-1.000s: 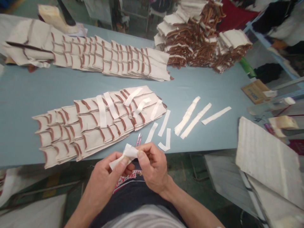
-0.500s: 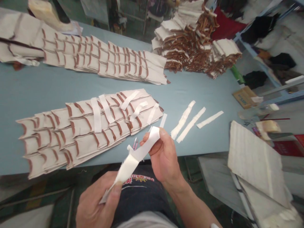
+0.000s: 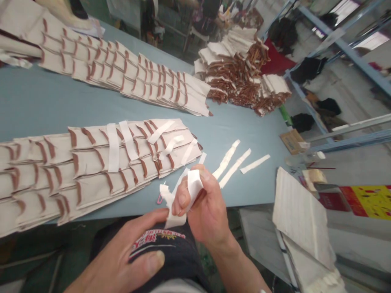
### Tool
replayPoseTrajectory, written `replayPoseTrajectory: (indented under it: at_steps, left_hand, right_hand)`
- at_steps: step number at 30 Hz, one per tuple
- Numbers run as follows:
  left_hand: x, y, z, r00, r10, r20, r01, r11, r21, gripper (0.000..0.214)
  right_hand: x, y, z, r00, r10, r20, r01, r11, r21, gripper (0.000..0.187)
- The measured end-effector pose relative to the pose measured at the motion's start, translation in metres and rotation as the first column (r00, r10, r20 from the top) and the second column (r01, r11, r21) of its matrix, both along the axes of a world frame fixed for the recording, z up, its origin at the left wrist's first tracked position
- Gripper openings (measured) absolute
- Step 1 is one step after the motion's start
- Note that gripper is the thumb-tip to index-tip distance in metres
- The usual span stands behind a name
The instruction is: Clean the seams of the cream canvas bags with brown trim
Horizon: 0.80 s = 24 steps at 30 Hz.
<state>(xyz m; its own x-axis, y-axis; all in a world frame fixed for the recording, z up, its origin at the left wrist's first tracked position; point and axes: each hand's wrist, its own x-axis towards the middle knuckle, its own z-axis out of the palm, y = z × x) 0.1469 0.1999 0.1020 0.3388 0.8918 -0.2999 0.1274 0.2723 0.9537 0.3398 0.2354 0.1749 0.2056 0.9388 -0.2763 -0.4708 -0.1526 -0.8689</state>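
One strip (image 3: 194, 184), white, smooth, curled; pinched between thumb and fingers of the right hand (image 3: 209, 213), above the near edge of the table (image 3: 250, 126). Left hand (image 3: 119, 256): thumb and forefinger spread, forefinger beside the strip's lower end; contact cannot be told. Three cream bands (image 3: 235, 168), crinkled, on the table. Two cloth rows (image 3: 91, 160), beige, brown-edged, overlapping. One dark garment (image 3: 174, 260); red-and-white lettering (image 3: 149, 238), illegible.

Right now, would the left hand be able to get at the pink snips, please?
Probably yes: the left hand looks open and close to the pink snips, though the white strip held by the right hand partly overlaps them in view.
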Motion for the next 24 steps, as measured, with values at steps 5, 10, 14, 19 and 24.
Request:
replayPoseTrajectory:
  at_steps: [5, 10, 14, 19, 24]
  left_hand:
    - [0.022, 0.034, 0.024, 0.984, -0.178, 0.008, 0.178, 0.984, -0.003, 0.039]
    - [0.041, 0.039, 0.029, 0.984, -0.132, -0.117, 0.127, 0.991, -0.051, 0.042]
    - [0.038, 0.03, 0.028, 0.992, -0.073, -0.106, 0.061, 0.992, -0.11, 0.045]
    - [0.034, 0.022, 0.042, 0.976, 0.065, -0.209, -0.083, 0.993, -0.079, 0.044]
    - [0.031, 0.019, 0.047, 0.961, 0.109, -0.253, -0.127, 0.991, -0.053, 0.042]
  right_hand:
    - [-0.006, -0.002, -0.009, 0.999, 0.044, -0.013, -0.043, 0.998, 0.052, 0.035]
    - [-0.013, -0.007, -0.023, 0.997, 0.077, -0.028, -0.076, 0.997, 0.031, 0.036]
    - [-0.014, -0.004, -0.028, 0.999, 0.042, -0.03, -0.044, 0.996, -0.083, 0.042]
    - [-0.015, -0.004, -0.036, 0.988, 0.086, -0.129, -0.105, 0.984, -0.141, 0.075]
    - [-0.019, -0.016, -0.049, 0.948, 0.189, -0.254, -0.227, 0.966, -0.128, 0.103]
